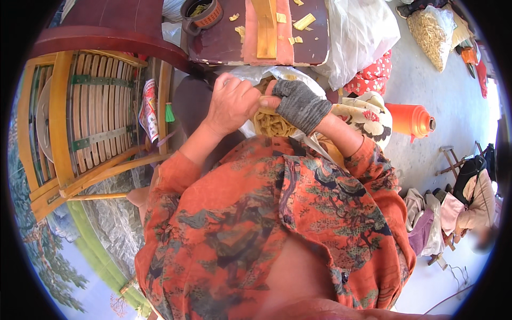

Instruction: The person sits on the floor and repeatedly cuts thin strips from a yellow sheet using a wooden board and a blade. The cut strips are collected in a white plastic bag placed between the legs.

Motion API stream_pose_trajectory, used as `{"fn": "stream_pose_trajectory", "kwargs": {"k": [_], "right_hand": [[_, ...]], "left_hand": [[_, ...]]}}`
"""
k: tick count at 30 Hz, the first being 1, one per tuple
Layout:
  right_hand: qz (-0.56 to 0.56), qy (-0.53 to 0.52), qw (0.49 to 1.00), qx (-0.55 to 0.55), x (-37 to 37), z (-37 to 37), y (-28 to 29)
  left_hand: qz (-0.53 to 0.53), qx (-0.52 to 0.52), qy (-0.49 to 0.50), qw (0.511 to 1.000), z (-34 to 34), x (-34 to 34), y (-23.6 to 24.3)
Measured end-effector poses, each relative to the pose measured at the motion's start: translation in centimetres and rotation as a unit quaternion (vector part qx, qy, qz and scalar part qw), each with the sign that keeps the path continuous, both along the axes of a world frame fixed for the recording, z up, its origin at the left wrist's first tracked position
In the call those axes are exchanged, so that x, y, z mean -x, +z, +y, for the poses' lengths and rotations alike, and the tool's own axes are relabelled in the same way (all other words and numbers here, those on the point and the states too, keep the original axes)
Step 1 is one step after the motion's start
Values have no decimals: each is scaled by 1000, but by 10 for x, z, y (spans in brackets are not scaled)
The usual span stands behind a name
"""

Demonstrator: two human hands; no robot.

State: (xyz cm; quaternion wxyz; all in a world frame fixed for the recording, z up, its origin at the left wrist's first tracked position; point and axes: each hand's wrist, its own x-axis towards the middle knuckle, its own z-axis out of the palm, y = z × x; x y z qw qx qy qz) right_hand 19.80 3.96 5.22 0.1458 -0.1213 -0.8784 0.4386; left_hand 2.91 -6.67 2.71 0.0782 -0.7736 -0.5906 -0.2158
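Straw-coloured strips (272, 124), bunched in a plastic bag (288, 74) on my lap, were what both hands worked at. My bare left hand (233, 101) was curled shut, pinching a strip; my right hand (298, 104), in a grey fingerless glove, gripped the same strip, the two touching. Beyond lay a dark board (224, 42) with cut pieces, and right an orange flask (410, 120).

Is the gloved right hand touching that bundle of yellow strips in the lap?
Touching. The head view shows the right hand in its grey glove pressed onto the bundle of yellow strips, with the bare left hand gripping alongside.
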Motion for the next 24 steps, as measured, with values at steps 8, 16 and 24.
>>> {"fn": "stream_pose_trajectory", "kwargs": {"k": [8, 16, 24], "right_hand": [[18, -92, 996, -11, 17, -13, -2], [-55, -228, 972, 30, 27, 68, -32], [-44, -247, 952, -174, 43, 92, -46]], "left_hand": [[-49, -78, -24, 995, 30, 35, -31], [-370, 31, 67, 926, 70, 19, -23], [-527, 79, 90, 841, 89, 28, -28]]}}
